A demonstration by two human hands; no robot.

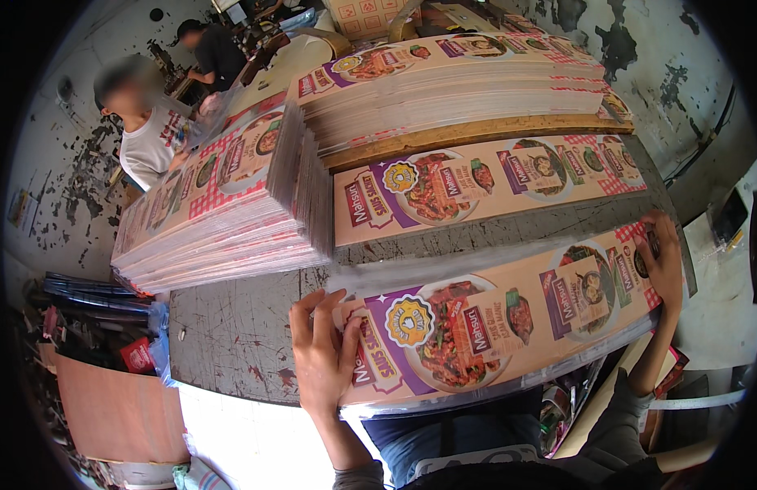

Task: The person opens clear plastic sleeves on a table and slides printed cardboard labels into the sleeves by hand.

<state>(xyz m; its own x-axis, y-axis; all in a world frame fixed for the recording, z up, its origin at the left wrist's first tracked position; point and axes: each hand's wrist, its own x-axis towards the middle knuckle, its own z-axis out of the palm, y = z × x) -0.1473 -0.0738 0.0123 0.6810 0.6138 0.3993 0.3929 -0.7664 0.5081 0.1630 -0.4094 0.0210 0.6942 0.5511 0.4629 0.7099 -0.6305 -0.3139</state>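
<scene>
Close in front of me is a bundle of long printed sheets (pixel 521 327) with food pictures on a tan and purple ground. Pale, blurred layers show along its far edge. My left hand (pixel 325 351) grips its left end, thumb bent over the top. The right end is held by my right hand (pixel 663 265), its fingers over the corner. Just beyond lies a similar printed sheet (pixel 493 184), flat on the grey worn table (pixel 231 339). To the left a tall stack of such sheets (pixel 223 233) rises, its layered edges facing me.
Along the table's far side runs a wooden strip (pixel 485 137), with another thick stack (pixel 452 94) behind it. A person in a white shirt (pixel 150 143) stands beyond the left stack; another in dark clothes (pixel 219 57) is farther back. A brown board (pixel 121 408) leans at lower left.
</scene>
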